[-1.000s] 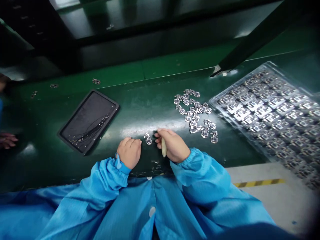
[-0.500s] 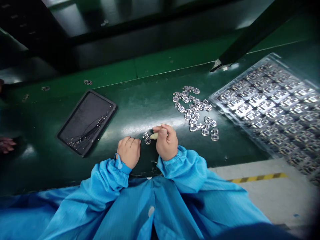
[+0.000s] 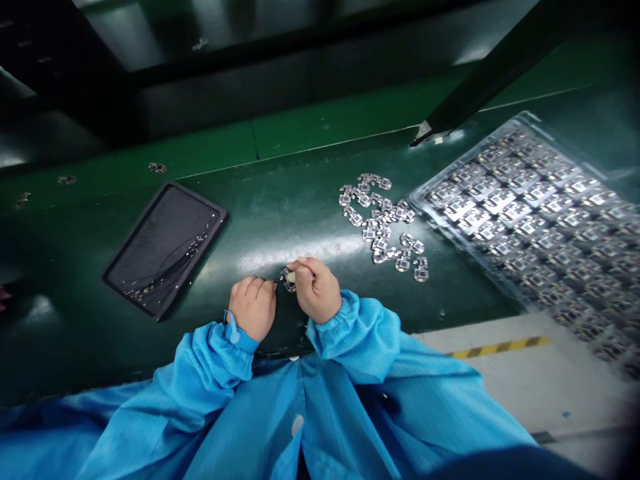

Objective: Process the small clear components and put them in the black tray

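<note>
A small circuit board (image 3: 289, 280) lies on the green bench top between my two hands, partly covered by the right one. My right hand (image 3: 319, 290) is closed, its fingers pinched around a pale yellowish, blunt-tipped piece (image 3: 292, 276) whose end rests at the board. How much of that piece sits inside the fingers is hidden. Left of the board, my left hand (image 3: 253, 308) rests with curled fingers, knuckles up. Its fingertips point toward the board, and what they hold, if anything, is out of sight. A blue wrist strap (image 3: 241, 335) circles the left wrist.
A black tray (image 3: 165, 247) with thin dark cables lies left. Several loose boards (image 3: 380, 230) are heaped right of centre, beside a clear plastic tray (image 3: 525, 220) of boards in rows. A dark post (image 3: 465, 87) stands behind. Another person's fingers (image 3: 4, 297) show at the left edge.
My right hand has moved left and closer to my left hand, bringing the pale tip over the board. The left hand keeps its pose. The whole view has shifted slightly.
</note>
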Tool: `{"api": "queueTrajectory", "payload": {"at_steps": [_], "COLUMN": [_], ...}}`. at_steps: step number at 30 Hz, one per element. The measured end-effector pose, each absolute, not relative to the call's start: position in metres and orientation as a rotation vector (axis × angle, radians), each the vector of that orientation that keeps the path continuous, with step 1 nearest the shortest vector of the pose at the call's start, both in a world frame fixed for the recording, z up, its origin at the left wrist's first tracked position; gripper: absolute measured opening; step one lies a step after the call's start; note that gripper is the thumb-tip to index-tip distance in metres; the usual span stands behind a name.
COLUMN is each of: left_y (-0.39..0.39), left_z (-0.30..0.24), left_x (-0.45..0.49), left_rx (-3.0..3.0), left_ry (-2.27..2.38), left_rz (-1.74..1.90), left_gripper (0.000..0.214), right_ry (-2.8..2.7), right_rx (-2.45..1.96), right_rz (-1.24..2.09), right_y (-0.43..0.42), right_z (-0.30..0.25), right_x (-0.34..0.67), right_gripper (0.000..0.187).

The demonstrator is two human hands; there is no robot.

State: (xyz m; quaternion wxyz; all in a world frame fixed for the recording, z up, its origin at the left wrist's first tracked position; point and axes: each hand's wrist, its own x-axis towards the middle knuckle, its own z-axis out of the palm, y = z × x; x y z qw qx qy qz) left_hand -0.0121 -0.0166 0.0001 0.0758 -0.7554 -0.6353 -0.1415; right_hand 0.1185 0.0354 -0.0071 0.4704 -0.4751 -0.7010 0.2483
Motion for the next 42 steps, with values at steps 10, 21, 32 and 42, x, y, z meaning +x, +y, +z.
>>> {"api": "queueTrajectory", "payload": {"at_steps": [10,21,32,42], "left_y": [-0.017,-0.017,-0.017,-0.017], "left_z": [0.001,0.000,0.001,0.000], "left_x": [-0.012,-0.012,-0.012,-0.013], "left_rx": [-2.277,-2.293,-2.306,-2.291], "left_ry": [-1.937,-1.936,-1.953,-1.928], "left_rz": [-0.465,-0.446,-0.411,-0.415], "left_gripper": [0.010,0.010,0.013,0.012], "right_ry": [-1.335,-1.408,-1.505,-1.783], "right_rx": [-1.254,-1.226,-1.199,-1.193], "right_rz": [0.812,0.786,0.786,0.572], "right_y": [0.033,0.032,0.032,0.038], "right_z": [-0.023,-0.021,-0.019,0.000], "right_x": [0.122,0.122,0.122,0.120], "right_gripper": [0.016,0.018,0.017,0.017]}}
